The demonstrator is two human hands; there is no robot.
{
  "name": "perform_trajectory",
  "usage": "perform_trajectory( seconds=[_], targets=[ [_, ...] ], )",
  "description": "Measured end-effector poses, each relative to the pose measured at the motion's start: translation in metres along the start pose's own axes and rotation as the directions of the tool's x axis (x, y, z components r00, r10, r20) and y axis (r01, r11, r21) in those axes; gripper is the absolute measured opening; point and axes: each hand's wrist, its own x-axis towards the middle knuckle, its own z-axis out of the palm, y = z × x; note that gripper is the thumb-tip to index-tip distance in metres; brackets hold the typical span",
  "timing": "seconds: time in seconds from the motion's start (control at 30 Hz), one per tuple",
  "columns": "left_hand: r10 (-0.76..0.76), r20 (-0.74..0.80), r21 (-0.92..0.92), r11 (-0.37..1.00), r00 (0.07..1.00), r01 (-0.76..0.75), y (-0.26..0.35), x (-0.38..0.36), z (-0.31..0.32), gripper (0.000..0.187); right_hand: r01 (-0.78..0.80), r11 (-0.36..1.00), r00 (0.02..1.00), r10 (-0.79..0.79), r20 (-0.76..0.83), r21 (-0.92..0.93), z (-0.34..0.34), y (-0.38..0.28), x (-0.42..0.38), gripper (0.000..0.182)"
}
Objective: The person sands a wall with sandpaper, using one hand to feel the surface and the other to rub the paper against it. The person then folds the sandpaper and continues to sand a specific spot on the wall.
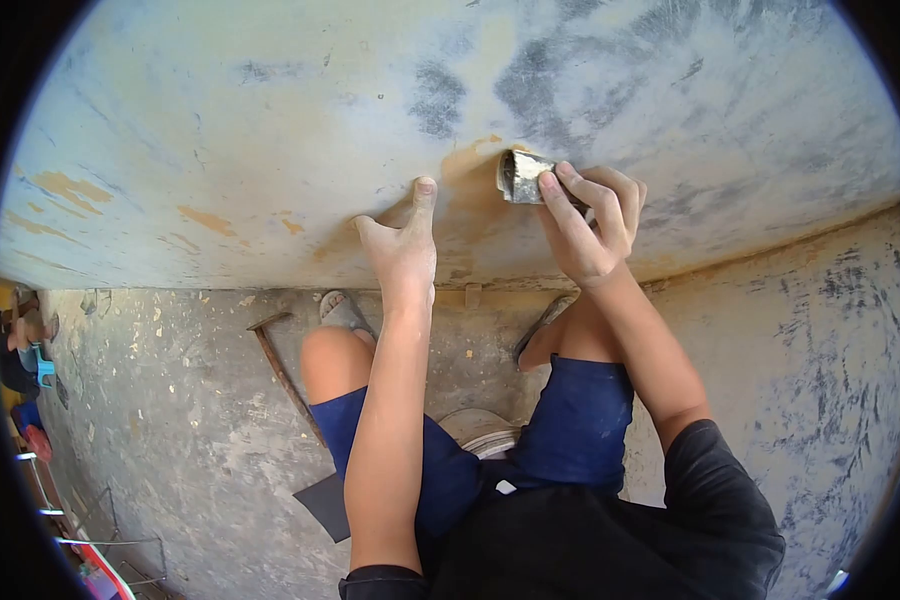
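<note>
Patchy, curved and pale, a broad surface [300, 110] fills the far side, streaked orange-brown and dark grey, with a speckled grey floor [190, 400] running nearer to us. From the head view, our right hand [600, 225] is up at that surface, right of centre, fingers and thumb pinching a small layered grey piece [532, 180] with a whitish smear on its face. And there's our left hand [402, 250], to the left of it and slightly nearer, thumb and one finger spread against the surface; it looks open, nothing visible in it, the other fingers hidden. So, as we judge it, we're at a working pass, the piece right by an orange-brown patch; moving it along would call for a steady pinch and an even angle. That piece sits just left of the right fingertips, well apart from the left hand; we can't tell how much of its edge touches. Down on the floor, left of our knees, lies a long-handled tool [285, 370], a dark flat sheet [324, 507] nearer still.
</note>
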Motion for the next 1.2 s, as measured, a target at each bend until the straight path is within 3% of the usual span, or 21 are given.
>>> perform_trajectory(
  seconds=[0.07, 0.17, 0.3, 0.37, 0.47, 0.57, 0.7, 0.77, 0.87, 0.97, 1.1, 1.17, 1.2],
  targets=[
    [0.062, 0.006, -0.057, 0.996, 0.998, -0.062, -0.007, 0.002, 0.001, 0.093, -0.003, 0.999, 0.999, 0.005, -0.034, 0.045, 0.012, -0.012, 0.022, 0.049],
    [0.030, 0.027, -0.051, 0.998, 0.999, -0.028, -0.002, 0.000, -0.003, 0.094, 0.031, 0.995, 0.988, -0.017, -0.153, 0.091, 0.036, -0.025, 0.050, 0.040],
    [0.007, 0.018, -0.036, 0.999, 1.000, -0.006, -0.002, 0.001, -0.001, 0.097, 0.011, 0.997, 0.994, -0.003, -0.107, 0.074, 0.017, -0.014, 0.016, 0.038],
    [0.048, -0.053, 0.128, 0.991, 0.997, -0.041, -0.005, 0.000, 0.001, 0.088, -0.049, 0.999, 0.997, 0.050, -0.063, 0.004, 0.006, -0.005, -0.012, 0.039],
    [0.048, -0.052, 0.043, 0.998, 0.998, -0.046, -0.014, 0.005, 0.003, 0.101, -0.015, 1.000, 0.994, 0.016, -0.107, 0.009, 0.017, -0.006, -0.003, 0.040],
    [0.033, 0.023, -0.050, 0.998, 0.999, -0.032, 0.004, -0.004, 0.000, 0.102, 0.045, 0.994, 0.994, -0.034, -0.100, 0.104, 0.035, -0.024, 0.055, 0.038],
    [0.042, 0.052, -0.089, 0.995, 0.998, -0.038, 0.000, -0.001, -0.001, 0.103, 0.072, 0.988, 0.997, -0.066, -0.046, 0.138, 0.019, -0.017, 0.053, 0.035],
    [-0.009, -0.006, 0.053, 0.999, 1.000, 0.009, 0.001, -0.001, -0.001, 0.100, 0.057, 0.998, 0.998, -0.057, 0.009, -0.037, -0.003, 0.003, 0.023, 0.034],
    [0.096, -0.039, 0.096, 0.991, 0.995, -0.092, -0.015, 0.006, 0.001, 0.092, 0.024, 0.999, 0.999, -0.023, 0.039, -0.022, -0.012, 0.011, 0.019, 0.033],
    [0.101, 0.008, 0.028, 0.994, 0.995, -0.101, -0.007, 0.002, 0.000, 0.097, 0.077, 0.995, 0.996, -0.074, -0.039, 0.069, 0.021, -0.012, 0.045, 0.031],
    [0.068, 0.048, -0.077, 0.995, 0.996, -0.065, -0.009, 0.005, -0.002, 0.099, 0.099, 0.989, 0.995, -0.101, 0.019, 0.107, 0.019, -0.016, 0.057, 0.029],
    [0.046, -0.002, 0.066, 0.997, 0.999, -0.046, -0.002, 0.000, -0.001, 0.086, 0.048, 0.999, 0.999, -0.048, -0.009, 0.001, 0.000, 0.000, 0.039, 0.038],
    [0.047, -0.009, 0.064, 0.997, 0.999, -0.046, -0.004, 0.002, 0.000, 0.086, 0.020, 0.999, 0.998, -0.018, 0.055, -0.033, -0.012, 0.004, 0.037, 0.039]
  ],
)
